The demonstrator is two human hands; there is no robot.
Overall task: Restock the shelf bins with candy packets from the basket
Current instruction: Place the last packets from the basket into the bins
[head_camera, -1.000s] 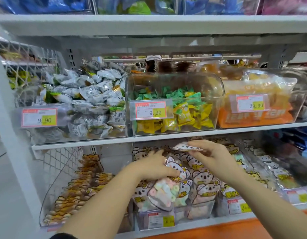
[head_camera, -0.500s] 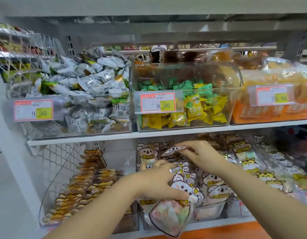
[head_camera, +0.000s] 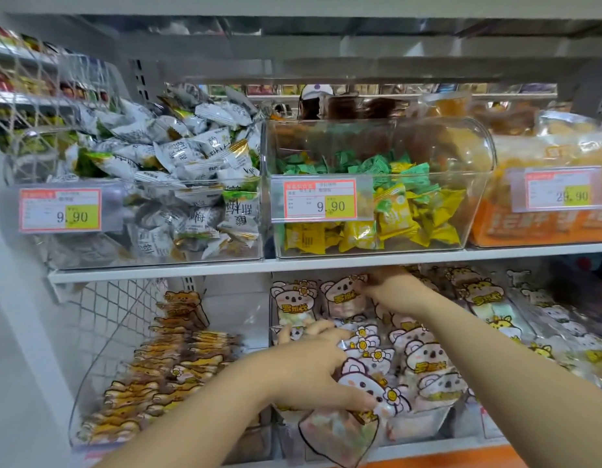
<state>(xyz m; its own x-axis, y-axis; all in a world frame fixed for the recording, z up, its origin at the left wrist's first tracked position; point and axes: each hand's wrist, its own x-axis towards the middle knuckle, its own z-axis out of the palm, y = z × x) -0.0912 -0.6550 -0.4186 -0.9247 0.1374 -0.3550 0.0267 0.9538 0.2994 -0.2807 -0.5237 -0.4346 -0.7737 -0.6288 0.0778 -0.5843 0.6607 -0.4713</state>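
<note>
**KOALA PACKETS: MIDDLE LOWER BIN, PLACING IN HAND**

Item: clear-film candy packets with pink-and-white koala print, pastel sweets inside, standing in rows in the clear plastic koala bin. Front-most packet hanging tilted over the bin's front wall, not seated.

Left hand: at the bin's front left, fingers curled over the tops of the front packets, thumb beneath. Clenched round that bunch, the overhanging one included by the look of it.

Right hand: deep at the bin's back, just under the shelf board, fingertips at the top of an upright packet. Pinching or merely touching: cannot tell, fingers partly hidden.

Step, as judged: filling this bin, with the back row being set upright and the front bunch not yet placed. Basket not in view.

Next move, as judged: front bunch to go back and down into the bin, nothing left overhanging. Calls for a gap opened among tight rows and a light grip on soft, slippery film.

Around the bin:
- Left: curved clear bin of brown bear-shaped packets.
- Right: clear bin of yellow-bear packets.
- Above: white shelf board carrying a domed clear bin of green and yellow wrapped sweets with a red-and-yellow price tag.
- Above left: bin of grey-white wrapped sweets.
- Above right: bin of orange packs.

In the way: shelf board low over the bin's back, little headroom there. Rows crowded. Likely risk of the loose packet sliding out in front.
</note>
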